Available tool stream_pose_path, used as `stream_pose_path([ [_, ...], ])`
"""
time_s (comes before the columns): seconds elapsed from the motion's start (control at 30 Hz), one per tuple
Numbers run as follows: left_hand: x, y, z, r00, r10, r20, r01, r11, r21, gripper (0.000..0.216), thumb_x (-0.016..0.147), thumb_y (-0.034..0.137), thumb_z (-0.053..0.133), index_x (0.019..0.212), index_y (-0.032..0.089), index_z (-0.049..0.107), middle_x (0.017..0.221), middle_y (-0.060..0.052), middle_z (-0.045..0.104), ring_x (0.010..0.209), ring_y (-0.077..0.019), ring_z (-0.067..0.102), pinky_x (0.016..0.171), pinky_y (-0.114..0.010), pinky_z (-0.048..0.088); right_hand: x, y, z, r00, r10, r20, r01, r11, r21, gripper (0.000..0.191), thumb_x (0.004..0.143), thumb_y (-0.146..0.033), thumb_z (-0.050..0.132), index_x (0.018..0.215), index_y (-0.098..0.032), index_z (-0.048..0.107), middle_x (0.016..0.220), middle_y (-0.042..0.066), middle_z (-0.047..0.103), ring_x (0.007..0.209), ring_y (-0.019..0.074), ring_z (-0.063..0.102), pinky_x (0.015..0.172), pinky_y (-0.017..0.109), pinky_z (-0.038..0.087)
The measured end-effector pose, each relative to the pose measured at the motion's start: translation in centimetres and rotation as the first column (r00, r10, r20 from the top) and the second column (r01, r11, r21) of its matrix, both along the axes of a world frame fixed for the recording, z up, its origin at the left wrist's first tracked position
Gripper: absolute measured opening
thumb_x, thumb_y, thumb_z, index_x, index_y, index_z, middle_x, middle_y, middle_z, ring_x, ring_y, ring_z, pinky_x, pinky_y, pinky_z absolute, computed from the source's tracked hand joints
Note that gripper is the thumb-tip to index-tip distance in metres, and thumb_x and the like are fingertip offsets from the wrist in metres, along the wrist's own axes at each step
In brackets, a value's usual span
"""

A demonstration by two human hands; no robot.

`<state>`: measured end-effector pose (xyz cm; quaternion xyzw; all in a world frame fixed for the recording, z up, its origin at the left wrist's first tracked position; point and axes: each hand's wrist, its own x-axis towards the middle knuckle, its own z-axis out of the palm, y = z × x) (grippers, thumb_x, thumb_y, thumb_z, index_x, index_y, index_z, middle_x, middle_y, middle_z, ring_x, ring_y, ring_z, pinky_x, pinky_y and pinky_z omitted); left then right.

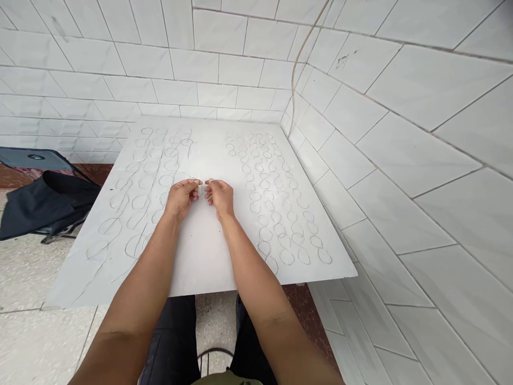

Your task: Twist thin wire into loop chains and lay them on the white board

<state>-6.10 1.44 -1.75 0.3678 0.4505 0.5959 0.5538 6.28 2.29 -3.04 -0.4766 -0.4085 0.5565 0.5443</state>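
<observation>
Over the middle of a white board [200,256], my left hand [183,197] and my right hand [221,195] are held close together, fingertips almost meeting. Thumb and forefinger are pinched on each. A thin dark wire curves up beside my left fingertips and seems to be held there. What my right fingers pinch is too fine to make out. Left of my hands lie rows of single wire loops [110,226], several with long straight tails. To the right are columns of wire figure-eights [297,238]. My left forearm hides some of the loops.
White tiled walls [436,149] meet behind and to the right of the board, with a cable [294,80] hanging in the corner. A folding chair [36,158] with dark cloth [48,200] stands at the left. My legs are under the board's near edge.
</observation>
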Motion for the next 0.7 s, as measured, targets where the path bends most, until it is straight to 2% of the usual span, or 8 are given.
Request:
stream_pose_path([
  [0.07, -0.1, -0.2, 0.4, 0.992, -0.120, 0.039, 0.121, 0.993, -0.006, 0.015, 0.069, 0.023, 0.081, 0.077, 0.012, 0.074, 0.068, -0.002, 0.056, 0.060, -0.0090, 0.049, 0.057, -0.024, 0.040, 0.5, 0.3, 0.0, 0.988, 0.028, -0.152, -0.033, 0.999, -0.037, 0.024, 0.086, -0.039, 0.063, 0.086, -0.017, 0.071, 0.083, 0.005, 0.069, 0.063, 0.0124, 0.059, 0.050, 0.024, 0.041],
  [0.13, -0.1, -0.5, 0.7, 0.972, -0.229, 0.042, 0.230, 0.973, -0.011, 0.016, 0.070, 0.024, 0.082, 0.075, 0.012, 0.073, 0.066, -0.002, 0.054, 0.061, -0.0101, 0.048, 0.058, -0.026, 0.040, 0.9, 0.6, 0.0, 0.960, 0.118, -0.255, -0.126, 0.992, -0.013, 0.024, 0.084, -0.039, 0.065, 0.088, -0.016, 0.073, 0.087, 0.007, 0.070, 0.072, 0.0145, 0.063, 0.057, 0.025, 0.047],
  [0.23, -0.1, -0.8, 1.1, 0.949, -0.314, 0.007, 0.314, 0.949, -0.013, 0.018, 0.073, 0.027, 0.082, 0.073, 0.013, 0.072, 0.061, -0.001, 0.049, 0.058, -0.0108, 0.045, 0.057, -0.027, 0.037, 1.3, 0.7, -0.1, 0.909, 0.247, -0.337, -0.245, 0.968, 0.051, 0.023, 0.082, -0.037, 0.069, 0.092, -0.018, 0.075, 0.096, 0.008, 0.073, 0.087, 0.0173, 0.066, 0.071, 0.028, 0.053],
  [0.33, -0.1, -0.9, 1.3, 0.939, -0.342, -0.020, 0.342, 0.939, -0.021, 0.020, 0.075, 0.028, 0.082, 0.069, 0.014, 0.069, 0.060, 0.000, 0.046, 0.056, -0.0102, 0.042, 0.054, -0.027, 0.034, 1.6, 0.7, 0.0, 0.874, 0.302, -0.380, -0.289, 0.953, 0.094, 0.018, 0.078, -0.032, 0.074, 0.091, -0.019, 0.075, 0.109, 0.007, 0.073, 0.093, 0.0165, 0.064, 0.080, 0.029, 0.053],
  [0.43, -0.2, -1.0, 1.4, 0.935, -0.354, 0.013, 0.354, 0.935, -0.015, 0.023, 0.075, 0.027, 0.083, 0.065, 0.014, 0.066, 0.061, 0.001, 0.044, 0.056, -0.0091, 0.040, 0.053, -0.027, 0.033, 1.8, 0.7, 0.0, 0.851, 0.338, -0.402, -0.317, 0.941, 0.120, 0.017, 0.075, -0.029, 0.077, 0.089, -0.019, 0.073, 0.111, 0.006, 0.072, 0.092, 0.0151, 0.063, 0.083, 0.028, 0.053],
  [0.57, -0.1, -1.1, 1.6, 0.933, -0.347, 0.097, 0.349, 0.937, -0.007, 0.022, 0.071, 0.026, 0.085, 0.067, 0.013, 0.068, 0.061, 0.000, 0.045, 0.056, -0.0087, 0.040, 0.052, -0.026, 0.033, 1.9, 0.6, 0.2, 0.846, 0.341, -0.410, -0.295, 0.940, 0.173, 0.018, 0.076, -0.030, 0.078, 0.088, -0.021, 0.067, 0.102, 0.004, 0.070, 0.090, 0.0148, 0.063, 0.085, 0.029, 0.054],
  [0.7, 0.0, -1.3, 1.8, 0.932, -0.331, 0.144, 0.337, 0.941, -0.014, 0.021, 0.075, 0.029, 0.083, 0.083, 0.011, 0.075, 0.067, -0.002, 0.053, 0.058, -0.0088, 0.044, 0.051, -0.024, 0.036, 2.0, 0.5, 0.6, 0.847, 0.354, -0.396, -0.300, 0.934, 0.193, 0.020, 0.077, -0.033, 0.078, 0.087, -0.021, 0.066, 0.090, 0.003, 0.069, 0.082, 0.0148, 0.063, 0.086, 0.032, 0.054],
])
